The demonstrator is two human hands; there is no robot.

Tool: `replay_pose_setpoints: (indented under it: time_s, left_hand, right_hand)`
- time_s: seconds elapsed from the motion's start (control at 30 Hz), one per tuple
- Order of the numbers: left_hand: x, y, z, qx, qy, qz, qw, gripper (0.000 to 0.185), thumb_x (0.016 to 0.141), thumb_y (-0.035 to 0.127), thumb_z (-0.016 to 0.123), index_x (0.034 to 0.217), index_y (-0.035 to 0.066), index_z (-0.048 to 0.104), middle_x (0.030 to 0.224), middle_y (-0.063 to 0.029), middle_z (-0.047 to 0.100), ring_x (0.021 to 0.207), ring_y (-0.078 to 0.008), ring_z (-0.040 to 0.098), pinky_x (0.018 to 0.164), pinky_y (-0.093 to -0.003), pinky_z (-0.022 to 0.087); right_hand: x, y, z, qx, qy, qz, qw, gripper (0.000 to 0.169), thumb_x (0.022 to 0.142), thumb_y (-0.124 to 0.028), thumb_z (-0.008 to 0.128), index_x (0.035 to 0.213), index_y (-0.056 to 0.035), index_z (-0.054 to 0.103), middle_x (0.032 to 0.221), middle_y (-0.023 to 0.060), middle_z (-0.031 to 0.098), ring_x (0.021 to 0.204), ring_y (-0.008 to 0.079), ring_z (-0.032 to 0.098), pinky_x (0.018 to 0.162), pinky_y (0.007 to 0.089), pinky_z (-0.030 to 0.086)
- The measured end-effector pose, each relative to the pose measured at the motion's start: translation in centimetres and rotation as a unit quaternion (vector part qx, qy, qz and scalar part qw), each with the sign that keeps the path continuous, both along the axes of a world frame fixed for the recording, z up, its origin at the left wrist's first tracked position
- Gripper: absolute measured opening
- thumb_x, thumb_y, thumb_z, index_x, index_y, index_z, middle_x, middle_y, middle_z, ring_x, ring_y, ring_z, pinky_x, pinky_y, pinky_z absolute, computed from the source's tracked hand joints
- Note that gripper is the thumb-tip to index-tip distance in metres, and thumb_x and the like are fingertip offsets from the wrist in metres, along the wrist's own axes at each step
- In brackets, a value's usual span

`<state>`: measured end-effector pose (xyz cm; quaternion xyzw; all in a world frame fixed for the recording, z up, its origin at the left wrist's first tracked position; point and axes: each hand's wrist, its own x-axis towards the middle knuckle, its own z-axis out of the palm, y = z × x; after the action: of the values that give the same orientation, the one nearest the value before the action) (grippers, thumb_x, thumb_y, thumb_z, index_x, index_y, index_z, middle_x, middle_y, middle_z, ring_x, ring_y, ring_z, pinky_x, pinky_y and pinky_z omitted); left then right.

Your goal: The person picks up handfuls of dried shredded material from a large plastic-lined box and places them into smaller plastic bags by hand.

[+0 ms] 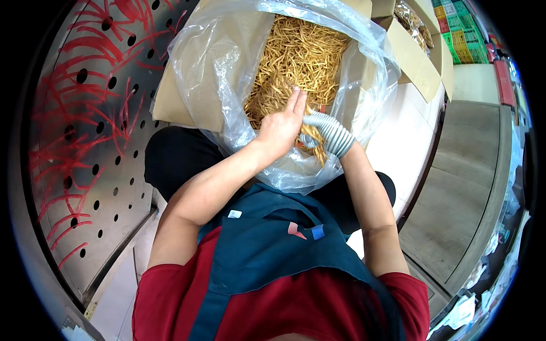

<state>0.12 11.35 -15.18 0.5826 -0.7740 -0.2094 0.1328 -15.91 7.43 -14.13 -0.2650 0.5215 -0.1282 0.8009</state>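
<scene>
Thin, dried golden-brown strips fill a clear plastic bag lining an open cardboard box between the knees. My bare left hand rests against a blurred clump of strips, two fingers extended and close together; its thumb side is hidden. Just to its right, my right hand wears a grey-and-white striped knit glove. Its fingers curl around some strips, which stick out between the hands and hang below the glove. Part of the right palm is hidden by the strips and my left hand.
A perforated metal panel with red marks stands at the left. Another open cardboard box, holding clear packets, is at the upper right. Green and yellow plastic crates lie beyond it. A grey wood-like panel runs along the right.
</scene>
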Motion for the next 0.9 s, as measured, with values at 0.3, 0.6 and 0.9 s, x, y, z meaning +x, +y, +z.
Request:
replay_pose_setpoints:
  time_s: [0.3, 0.6, 0.9]
  left_hand:
    - [-1.6, 1.4, -1.0, -0.027, 0.005, -0.041, 0.999, 0.083, 0.067, -0.005, 0.059, 0.142, -0.006, 0.025, 0.151, -0.0234, 0.023, 0.065, -0.0271, 0.067, 0.055, -0.0358, 0.055]
    - [-2.3, 0.5, -0.2, 0.084, 0.126, -0.03, 0.988, 0.085, 0.067, -0.01, 0.055, 0.144, -0.005, 0.02, 0.154, -0.0209, 0.015, 0.075, -0.0366, 0.065, 0.068, -0.0428, 0.054]
    - [-1.8, -0.5, 0.3, 0.052, 0.241, 0.066, 0.967, 0.083, 0.068, -0.008, 0.055, 0.143, -0.008, 0.021, 0.153, -0.0238, 0.018, 0.076, -0.0366, 0.065, 0.068, -0.0425, 0.054]
  right_hand:
    - [-1.3, -2.2, -3.5, -0.194, 0.156, 0.329, 0.911, 0.025, 0.094, -0.027, 0.051, 0.096, -0.0036, 0.059, 0.085, 0.0103, 0.059, 0.076, 0.0198, 0.055, 0.069, 0.0346, 0.05]
    - [-1.6, -3.1, -3.3, -0.197, 0.103, 0.203, 0.954, 0.048, 0.089, -0.028, 0.061, 0.129, -0.003, 0.053, 0.119, 0.0089, 0.06, 0.111, 0.0147, 0.053, 0.092, 0.0297, 0.045]
    - [-1.1, -5.0, 2.1, -0.231, 0.024, 0.236, 0.944, 0.055, 0.086, -0.027, 0.065, 0.133, -0.004, 0.049, 0.122, 0.0086, 0.058, 0.111, 0.0155, 0.054, 0.088, 0.0286, 0.047]
